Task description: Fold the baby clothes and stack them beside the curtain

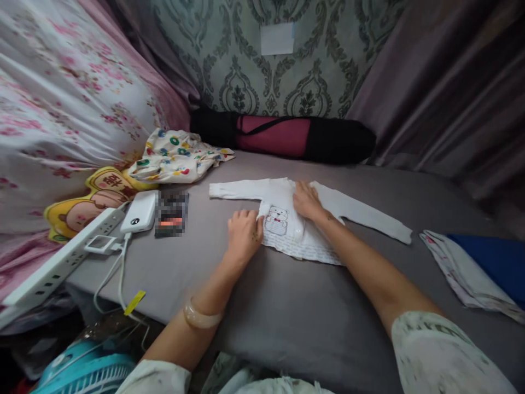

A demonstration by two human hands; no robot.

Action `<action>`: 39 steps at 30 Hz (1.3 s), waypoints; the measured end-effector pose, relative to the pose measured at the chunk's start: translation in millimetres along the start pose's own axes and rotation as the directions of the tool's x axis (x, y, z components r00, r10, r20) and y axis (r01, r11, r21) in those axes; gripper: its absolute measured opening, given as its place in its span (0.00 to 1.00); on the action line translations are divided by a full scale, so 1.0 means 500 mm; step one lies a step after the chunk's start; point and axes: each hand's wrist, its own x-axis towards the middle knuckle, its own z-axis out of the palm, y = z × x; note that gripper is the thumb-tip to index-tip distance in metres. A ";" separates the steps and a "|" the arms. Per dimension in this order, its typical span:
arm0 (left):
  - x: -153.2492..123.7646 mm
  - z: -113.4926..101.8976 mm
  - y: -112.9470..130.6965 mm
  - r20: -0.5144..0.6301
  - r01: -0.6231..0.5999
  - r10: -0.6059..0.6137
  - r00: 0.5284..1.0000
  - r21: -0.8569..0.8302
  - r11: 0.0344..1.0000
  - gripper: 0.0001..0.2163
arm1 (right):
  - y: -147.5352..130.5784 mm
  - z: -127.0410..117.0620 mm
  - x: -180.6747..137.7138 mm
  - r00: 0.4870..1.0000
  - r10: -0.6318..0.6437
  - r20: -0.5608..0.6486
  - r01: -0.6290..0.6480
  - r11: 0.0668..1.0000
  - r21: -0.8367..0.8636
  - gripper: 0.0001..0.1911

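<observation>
A small white long-sleeved baby top (287, 219) with a bear picture lies spread flat on the grey bed surface (287, 306), sleeves stretched out left and right. My left hand (244, 232) rests at the top's left edge, fingers curled and gripping the fabric beside the bear. My right hand (307, 201) lies flat on the chest of the top near the collar, fingers stretched out. A pale bangle (200, 317) sits on my left wrist.
A colourful printed garment (176, 156) lies crumpled at the back left. Beside it are a yellow cartoon cushion (82, 210), a white power bank (141, 210) and a power strip (61, 257). A rolled pink mat in a black bag (287, 137) lies against the wall. Folded cloths (471, 268) sit right.
</observation>
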 end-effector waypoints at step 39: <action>0.049 -0.030 -0.129 0.506 0.316 -0.160 0.848 -0.240 0.918 0.17 | -0.284 0.057 -0.147 0.996 -0.084 0.043 0.073 0.975 0.209 0.38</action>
